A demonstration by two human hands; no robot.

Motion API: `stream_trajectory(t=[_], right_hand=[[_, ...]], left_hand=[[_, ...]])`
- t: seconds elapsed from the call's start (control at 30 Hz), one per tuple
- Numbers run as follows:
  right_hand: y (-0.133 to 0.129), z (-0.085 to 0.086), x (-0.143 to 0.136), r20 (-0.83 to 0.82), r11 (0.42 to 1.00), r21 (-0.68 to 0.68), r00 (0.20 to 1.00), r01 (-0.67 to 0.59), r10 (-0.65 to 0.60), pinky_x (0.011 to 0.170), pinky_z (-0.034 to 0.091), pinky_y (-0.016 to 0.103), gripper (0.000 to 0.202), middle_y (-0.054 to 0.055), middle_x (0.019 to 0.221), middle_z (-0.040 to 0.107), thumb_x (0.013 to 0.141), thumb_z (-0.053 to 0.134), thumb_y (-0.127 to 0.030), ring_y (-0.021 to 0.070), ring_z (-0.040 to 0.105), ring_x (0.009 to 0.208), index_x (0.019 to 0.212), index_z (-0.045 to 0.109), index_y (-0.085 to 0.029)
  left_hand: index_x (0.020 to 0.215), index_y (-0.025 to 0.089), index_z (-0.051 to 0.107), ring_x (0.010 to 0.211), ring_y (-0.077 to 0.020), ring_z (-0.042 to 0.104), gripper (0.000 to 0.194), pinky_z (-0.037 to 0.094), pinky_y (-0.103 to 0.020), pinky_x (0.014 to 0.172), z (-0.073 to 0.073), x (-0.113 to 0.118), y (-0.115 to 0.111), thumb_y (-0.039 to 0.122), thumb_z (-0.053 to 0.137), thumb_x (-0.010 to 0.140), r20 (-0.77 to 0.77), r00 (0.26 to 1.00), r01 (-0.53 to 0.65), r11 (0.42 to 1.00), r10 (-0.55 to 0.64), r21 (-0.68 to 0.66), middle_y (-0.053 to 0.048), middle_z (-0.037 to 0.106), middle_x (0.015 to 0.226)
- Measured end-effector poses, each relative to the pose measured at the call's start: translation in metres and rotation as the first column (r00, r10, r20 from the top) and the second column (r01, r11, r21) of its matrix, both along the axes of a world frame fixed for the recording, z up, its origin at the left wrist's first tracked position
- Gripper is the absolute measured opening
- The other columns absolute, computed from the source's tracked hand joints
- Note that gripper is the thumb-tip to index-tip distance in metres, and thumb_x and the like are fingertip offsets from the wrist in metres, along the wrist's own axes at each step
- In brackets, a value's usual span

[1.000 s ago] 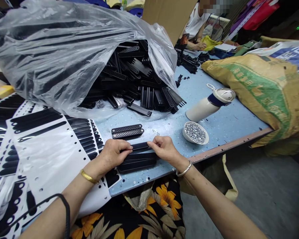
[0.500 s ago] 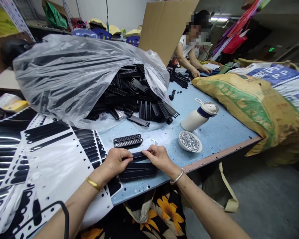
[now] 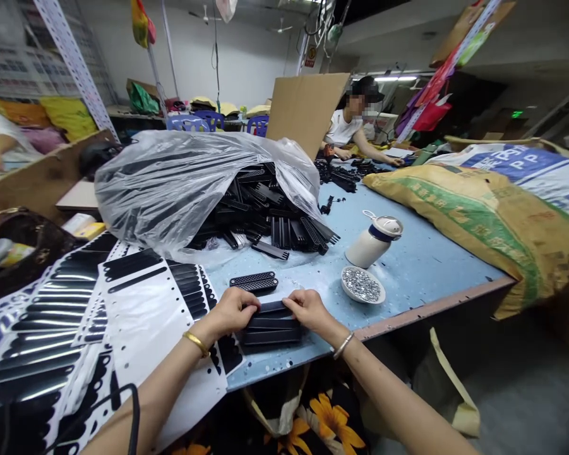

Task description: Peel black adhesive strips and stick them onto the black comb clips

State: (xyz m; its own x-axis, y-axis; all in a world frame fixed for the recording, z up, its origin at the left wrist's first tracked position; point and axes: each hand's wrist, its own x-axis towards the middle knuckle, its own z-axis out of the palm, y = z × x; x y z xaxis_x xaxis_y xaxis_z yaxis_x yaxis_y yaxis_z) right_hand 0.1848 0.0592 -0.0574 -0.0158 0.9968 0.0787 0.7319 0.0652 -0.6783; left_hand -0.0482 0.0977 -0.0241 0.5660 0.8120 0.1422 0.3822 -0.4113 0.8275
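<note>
Between both hands lies a narrow black strip-shaped piece (image 3: 271,306). My left hand (image 3: 232,311) pinches its left end, thumb against fingers, and my right hand (image 3: 311,309) pinches the right end. Whether it is a sticker or a solid handle is hard to tell. Just below it, several flat black pieces (image 3: 271,335) lie in a stack on the table. Behind the hands sit black pieces with a cross-hatched pattern and round end pins (image 3: 253,282). Left of my left hand, a white backing sheet (image 3: 156,322) carries black rounded strips (image 3: 132,262).
A clear plastic bag (image 3: 170,183) spills black comb parts (image 3: 260,215). A white bowl of small silvery pieces (image 3: 361,285) and a white bottle (image 3: 367,246) stand right. Sacks (image 3: 464,215) cover the table's right side (image 3: 436,253). A co-worker (image 3: 345,126) works beyond a cardboard panel (image 3: 300,110).
The camera view has tilted up, showing more of the room. Both hands keep their pinch on the black strip-shaped piece, with only slight shifts.
</note>
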Motion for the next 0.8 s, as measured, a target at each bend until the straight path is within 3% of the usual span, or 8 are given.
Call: stream_trajectory(t=[0.17, 0.27, 0.4, 0.53, 0.6, 0.73, 0.8], right_hand=[[0.000, 0.008, 0.006, 0.110, 0.993, 0.085, 0.991, -0.082, 0.072, 0.055, 0.041, 0.028, 0.040, 0.000, 0.050, 0.054, 0.089, 0.049, -0.033, 0.0171, 0.054, 0.051, 0.051, 0.049, -0.022], [0.004, 0.017, 0.007, 0.175, 0.985, 0.140, 0.982, -0.098, 0.072, 0.064, 0.043, 0.031, 0.036, 0.004, 0.061, 0.060, 0.091, 0.049, -0.035, 0.0198, 0.057, 0.061, 0.059, 0.059, -0.020], [0.016, 0.022, -0.017, 0.226, 0.976, 0.160, 0.968, -0.150, 0.112, 0.075, 0.044, 0.033, 0.025, 0.008, 0.079, 0.068, 0.088, 0.060, -0.039, 0.0228, 0.062, 0.079, 0.078, 0.073, -0.020], [0.025, 0.020, -0.049, 0.214, 0.944, 0.094, 0.932, -0.317, 0.292, 0.063, 0.044, 0.028, 0.032, 0.003, 0.067, 0.068, 0.086, 0.062, -0.043, 0.0181, 0.062, 0.065, 0.063, 0.070, -0.022], [0.025, 0.019, -0.052, 0.196, 0.920, 0.083, 0.912, -0.382, 0.361, 0.054, 0.042, 0.028, 0.047, 0.003, 0.058, 0.065, 0.091, 0.052, -0.047, 0.0174, 0.059, 0.055, 0.054, 0.065, -0.021], [0.030, 0.015, -0.036, 0.181, 0.896, 0.109, 0.895, -0.431, 0.408, 0.049, 0.044, 0.032, 0.056, 0.006, 0.057, 0.065, 0.094, 0.041, -0.056, 0.0193, 0.060, 0.049, 0.054, 0.064, -0.023], [0.030, 0.016, -0.034, 0.209, 0.888, 0.266, 0.922, -0.375, 0.327, 0.052, 0.048, 0.034, 0.048, 0.008, 0.067, 0.071, 0.093, 0.044, -0.054, 0.0235, 0.066, 0.058, 0.067, 0.071, -0.024]], left_hand=[[0.088, 0.012, 0.078, 0.074, -0.0219, 0.075, 0.027, 0.058, -0.029, 0.067, 0.015, -0.037, 0.009, 0.021, 0.053, 0.079, 0.051, 0.969, -0.240, 0.970, 0.241, -0.027, -0.008, 0.079, 0.077], [0.084, 0.012, 0.076, 0.066, -0.0215, 0.074, 0.025, 0.057, -0.028, 0.060, 0.029, -0.061, 0.005, 0.025, 0.056, 0.078, 0.100, 0.933, -0.341, 0.939, 0.344, -0.053, -0.007, 0.076, 0.068], [0.079, 0.013, 0.075, 0.062, -0.0212, 0.073, 0.021, 0.056, -0.027, 0.056, 0.044, -0.078, -0.017, 0.030, 0.064, 0.074, 0.193, 0.864, -0.454, 0.886, 0.465, -0.097, -0.006, 0.075, 0.067], [0.080, 0.015, 0.076, 0.065, -0.0216, 0.074, 0.020, 0.058, -0.028, 0.059, 0.044, -0.108, -0.051, 0.031, 0.064, 0.076, 0.161, 0.812, -0.559, 0.827, 0.561, -0.060, -0.006, 0.076, 0.069], [0.079, 0.016, 0.075, 0.063, -0.0212, 0.074, 0.020, 0.058, -0.028, 0.058, 0.036, -0.134, -0.073, 0.033, 0.064, 0.076, 0.158, 0.730, -0.666, 0.744, 0.664, -0.052, -0.005, 0.076, 0.069], [0.072, 0.018, 0.072, 0.055, -0.0191, 0.070, 0.020, 0.056, -0.026, 0.053, 0.005, -0.188, -0.119, 0.038, 0.068, 0.073, 0.160, 0.444, -0.891, 0.454, 0.882, -0.030, -0.001, 0.071, 0.058], [0.071, 0.019, 0.070, 0.055, -0.0189, 0.070, 0.022, 0.055, -0.025, 0.049, -0.013, -0.198, -0.135, 0.041, 0.071, 0.071, 0.158, 0.318, -0.936, 0.335, 0.935, -0.102, 0.000, 0.070, 0.057]])
